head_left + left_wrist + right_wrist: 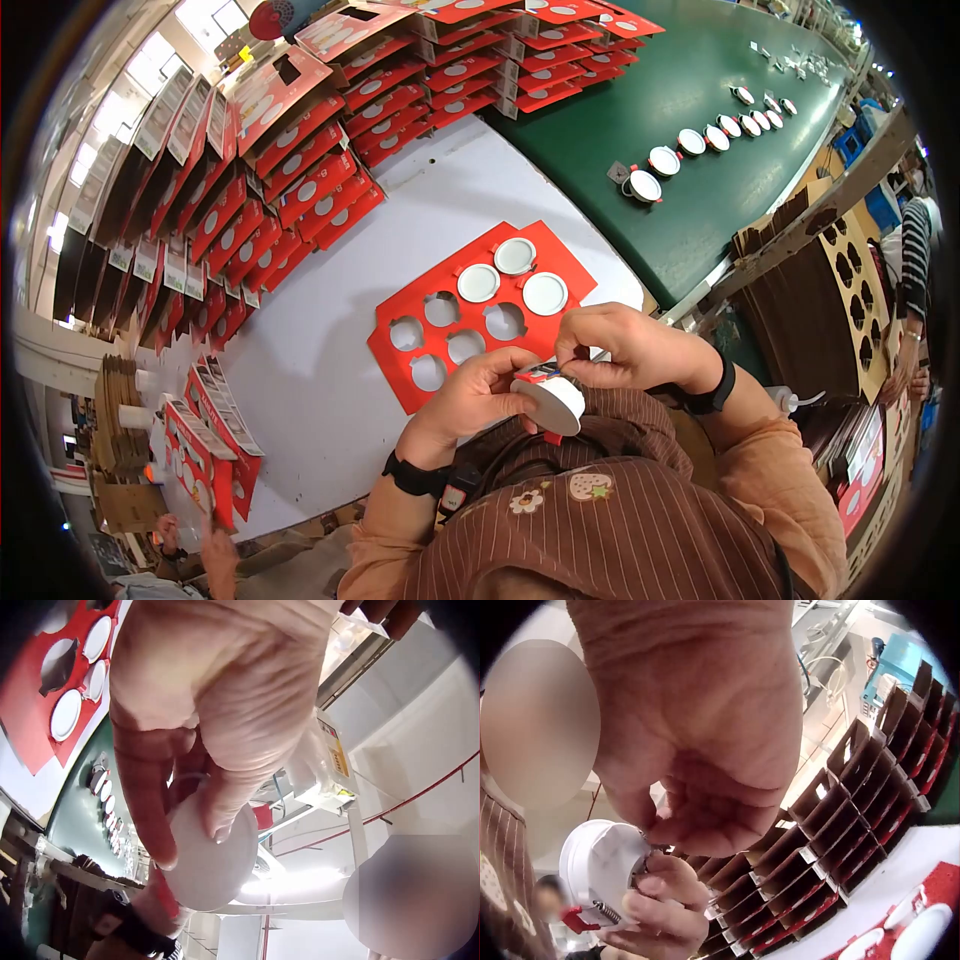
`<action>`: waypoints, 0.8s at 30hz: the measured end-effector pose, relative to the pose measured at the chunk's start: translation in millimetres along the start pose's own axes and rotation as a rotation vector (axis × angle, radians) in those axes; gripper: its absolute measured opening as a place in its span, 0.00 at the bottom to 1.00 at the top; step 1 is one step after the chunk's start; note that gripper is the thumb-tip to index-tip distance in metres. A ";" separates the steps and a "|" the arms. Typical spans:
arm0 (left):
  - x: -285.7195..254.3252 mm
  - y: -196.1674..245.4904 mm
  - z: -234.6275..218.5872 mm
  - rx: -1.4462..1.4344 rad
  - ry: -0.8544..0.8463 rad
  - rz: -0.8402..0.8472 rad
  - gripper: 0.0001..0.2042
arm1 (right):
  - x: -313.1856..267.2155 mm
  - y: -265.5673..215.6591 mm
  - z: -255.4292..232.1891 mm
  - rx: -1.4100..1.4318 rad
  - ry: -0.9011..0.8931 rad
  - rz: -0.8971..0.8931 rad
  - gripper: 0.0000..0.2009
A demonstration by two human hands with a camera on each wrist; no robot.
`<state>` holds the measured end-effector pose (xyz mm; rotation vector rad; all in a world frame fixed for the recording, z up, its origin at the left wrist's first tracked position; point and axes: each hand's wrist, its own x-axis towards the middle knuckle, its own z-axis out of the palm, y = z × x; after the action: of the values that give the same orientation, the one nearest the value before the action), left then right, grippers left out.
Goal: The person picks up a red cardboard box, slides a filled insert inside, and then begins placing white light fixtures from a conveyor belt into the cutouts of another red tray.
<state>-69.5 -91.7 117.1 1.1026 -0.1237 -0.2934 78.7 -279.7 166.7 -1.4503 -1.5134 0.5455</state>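
Observation:
The left hand [478, 396] grips a round white lamp [556, 404] with red clips, its thumb on the flat face in the left wrist view. Above the lamp's back edge, the fingers of the right hand [625, 347] pinch something small, mostly hidden, beside a bit of blue. In the right wrist view a coiled spring and a red tab show on the side of the lamp [604, 874]. Beyond the hands lies a red insert [405, 372] with round holes; three white lamps [545, 294] sit in it at its far right part.
Stacked red cartons [290, 150] stand at the left and back of the white table [320, 400]. A row of lamps [690, 142] lies on the green table [600, 130]. Brown cardboard inserts [800, 290] are piled at the right. Another person's hands [218, 560] show at the lower left.

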 end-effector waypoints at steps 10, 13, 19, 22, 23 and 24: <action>5.6 -3.5 3.1 0.397 0.043 0.144 0.24 | -14.1 44.6 27.3 0.603 0.052 0.377 0.04; 2.1 -11.0 0.0 0.484 0.131 0.091 0.23 | -19.2 52.1 36.8 0.676 0.241 0.447 0.05; 6.6 -33.5 -8.9 0.229 0.453 -0.015 0.20 | -29.0 39.4 52.9 0.176 0.191 0.407 0.18; 11.8 -42.8 -17.2 0.136 0.501 -0.088 0.21 | -27.7 52.7 62.2 0.036 0.259 0.334 0.16; 12.6 -44.1 -18.4 0.099 0.484 -0.125 0.22 | -26.7 54.5 63.1 0.063 0.285 0.421 0.13; 12.6 -45.3 -20.0 0.060 0.467 -0.162 0.23 | -26.2 56.5 64.4 0.090 0.309 0.509 0.12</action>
<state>-60.4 -97.1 67.0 1.2163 0.3753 -0.1707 50.4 -274.9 81.9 -1.7625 -0.8662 0.6431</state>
